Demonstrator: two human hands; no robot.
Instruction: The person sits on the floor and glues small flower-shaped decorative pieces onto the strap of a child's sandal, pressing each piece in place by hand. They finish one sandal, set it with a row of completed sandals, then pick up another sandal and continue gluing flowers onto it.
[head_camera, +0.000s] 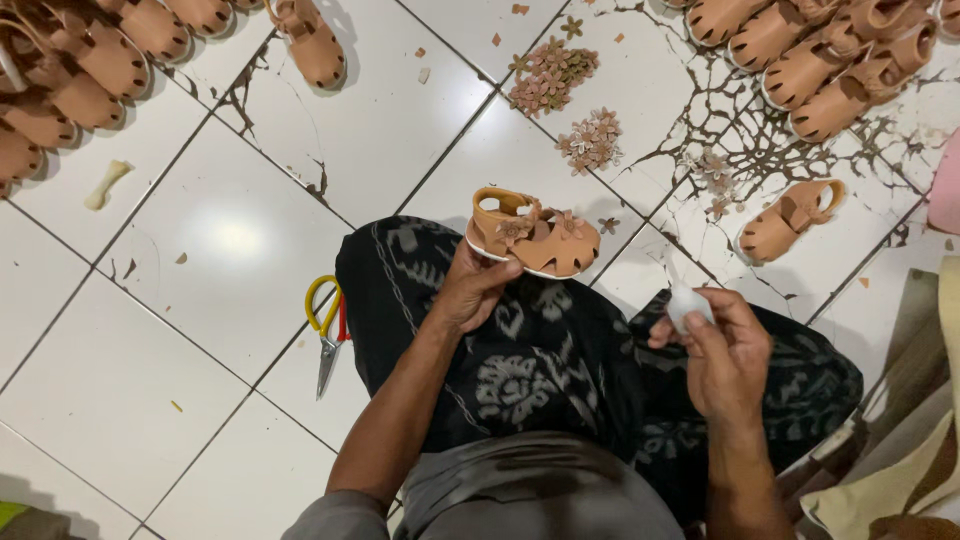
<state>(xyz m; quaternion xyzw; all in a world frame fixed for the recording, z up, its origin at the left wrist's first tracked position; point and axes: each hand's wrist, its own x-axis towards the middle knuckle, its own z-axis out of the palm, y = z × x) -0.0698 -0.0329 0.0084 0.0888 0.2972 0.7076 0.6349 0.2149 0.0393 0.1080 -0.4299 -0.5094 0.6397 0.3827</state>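
A white tiled floor (200, 330), cracked and stained dark toward its far right corner, carries everything, and a dark patterned cloth (560, 350) is spread over the crossed legs at its near edge as a working lap. Tan sandals are laid in rows (830, 60) along the far right edge and in another batch (70, 70) at the far left corner, seemingly kept as separate lots within arm's reach. One small tan sandal (535, 238) is held up over the far edge of the cloth by the left hand (470, 290), its fingers curled shut under the sole so that the flower-trimmed upper faces upward. A lone sandal (790, 220) lies toward the right edge. The right hand (725, 350) is closed around a small white bottle-like object (688, 300), pinched between thumb and fingertips, tip raised. Yellow-handled scissors (328, 335) lie just beside the cloth's left edge. Little piles of pinkish flower pieces (590, 140) rest beyond the held sandal, close for picking.
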